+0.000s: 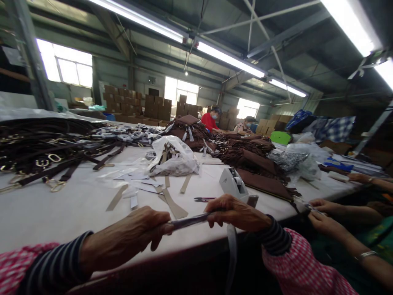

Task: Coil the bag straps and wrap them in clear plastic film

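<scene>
A narrow grey wrapped strip (pixel 190 221) is stretched between my hands above the front edge of the white table (pixel 76 213). My left hand (pixel 132 235) grips its left end, and my right hand (pixel 235 213) pinches the right end. From below my right hand a pale translucent band (pixel 231 258) hangs past the table edge. Just behind the strip lie small dark snips (pixel 204 199), with a white tape dispenser (pixel 233 182) to their right. Flat beige strips (pixel 173 205) are scattered on the table behind my left hand.
Dark straps with metal rings (pixel 61 155) are heaped at the left. A plastic bag of pieces (pixel 175 157) stands mid-table. Brown pouches (pixel 260 180) are piled right of it. A co-worker's hands (pixel 325 217) work at the right edge; two people sit farther back.
</scene>
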The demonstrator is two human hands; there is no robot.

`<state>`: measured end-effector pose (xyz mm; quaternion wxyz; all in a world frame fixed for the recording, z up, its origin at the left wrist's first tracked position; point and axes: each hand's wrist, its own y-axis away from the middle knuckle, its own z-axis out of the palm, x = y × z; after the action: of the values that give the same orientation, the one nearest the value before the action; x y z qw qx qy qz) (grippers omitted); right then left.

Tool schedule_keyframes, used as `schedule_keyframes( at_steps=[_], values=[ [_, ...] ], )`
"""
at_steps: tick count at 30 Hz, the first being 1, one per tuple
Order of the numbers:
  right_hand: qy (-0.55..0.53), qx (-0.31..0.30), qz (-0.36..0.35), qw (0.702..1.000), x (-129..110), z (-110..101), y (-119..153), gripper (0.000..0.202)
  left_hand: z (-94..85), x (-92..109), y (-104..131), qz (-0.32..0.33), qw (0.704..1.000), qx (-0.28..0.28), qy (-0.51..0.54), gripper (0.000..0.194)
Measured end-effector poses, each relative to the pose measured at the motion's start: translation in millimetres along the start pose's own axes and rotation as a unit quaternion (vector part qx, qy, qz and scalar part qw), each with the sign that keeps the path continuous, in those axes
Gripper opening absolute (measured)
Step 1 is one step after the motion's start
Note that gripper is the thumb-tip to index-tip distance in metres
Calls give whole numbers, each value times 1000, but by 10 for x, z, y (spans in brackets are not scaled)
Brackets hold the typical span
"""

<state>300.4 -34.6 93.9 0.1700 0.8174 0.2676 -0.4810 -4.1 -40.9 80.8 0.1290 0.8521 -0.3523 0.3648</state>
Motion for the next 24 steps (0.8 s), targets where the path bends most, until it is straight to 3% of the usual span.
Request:
schedule_keyframes(
  at_steps=[2, 4, 7, 10, 13, 15, 17, 20, 22, 24],
  values=[
    [18, -2, -19, 1000, -3, -50, 13, 24, 16, 38, 22, -62, 977, -108, 176, 44],
    [46, 15, -43, 998, -17, -45, 17, 21, 72, 112, 19, -96, 917, -190, 338, 42],
    [-5, 16, -87, 996, -21, 129, -10, 17, 173, 282, -46, -64, 849, -218, 478, 35],
    [-164, 90, -102, 977, 24, 488, -94, 19, 229, 451, -192, 9, 829, -122, 545, 26],
    [-327, 267, -131, 897, 83, 842, -238, 27, 251, 552, -399, 71, 794, 33, 603, 19],
    [-328, 361, -149, 860, 112, 988, -358, 32, 254, 602, -546, 73, 771, 91, 626, 18],
    [-273, 422, -157, 850, 146, 1072, -477, 40, 238, 656, -686, 65, 769, 128, 623, 22],
    [-250, 422, -143, 860, 239, 1176, -577, 52, 164, 692, -868, 102, 803, 230, 541, 25],
    [-272, 357, -109, 887, 313, 1242, -539, 57, 103, 618, -953, 143, 836, 315, 426, 23],
    [-293, 281, -66, 911, 364, 1263, -402, 58, 68, 438, -990, 175, 877, 352, 276, 21]
  ],
)
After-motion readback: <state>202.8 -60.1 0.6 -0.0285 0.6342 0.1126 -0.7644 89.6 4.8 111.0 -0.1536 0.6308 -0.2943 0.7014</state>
